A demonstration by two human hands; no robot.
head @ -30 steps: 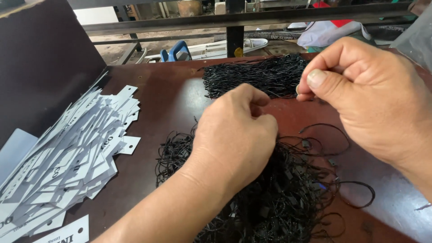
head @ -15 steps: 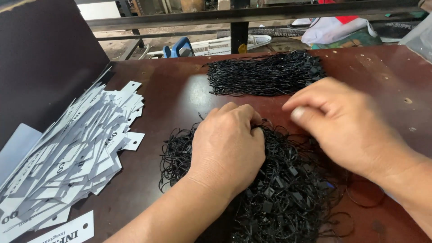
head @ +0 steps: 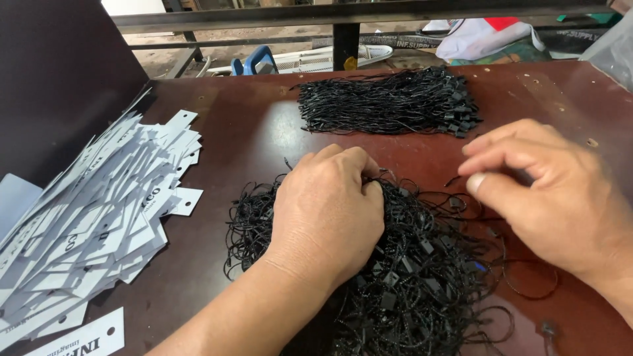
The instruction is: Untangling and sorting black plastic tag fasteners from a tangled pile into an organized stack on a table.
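Down at the centre of the dark brown table (head: pixel 250 132), the left hand (head: pixel 326 207) rests knuckles-up on a tangled heap of black loop strings (head: pixel 422 283), its fingers curled into the top of the pile; whether they pinch a single string I cannot tell, since the fingertips are hidden. At about three o'clock from it, the right hand (head: pixel 550 191) hovers just above the heap's edge, thumb and forefinger drawn close but with nothing clearly between them. At twelve o'clock, well apart from the heap, lies a neat bundle of straightened black strings (head: pixel 389 102), their small plastic locks gathered at the right end. At nine o'clock a fanned stack of white card tags (head: pixel 99 211) spreads toward the table's left edge. The likeliest trouble, as I judge it, is snagging: the loops are knotted through each other, so lifting one would probably drag several along and tighten the tangle. A loose loop at four o'clock (head: pixel 531 283) lies near the table's edge and could slip off if the heap is tugged.
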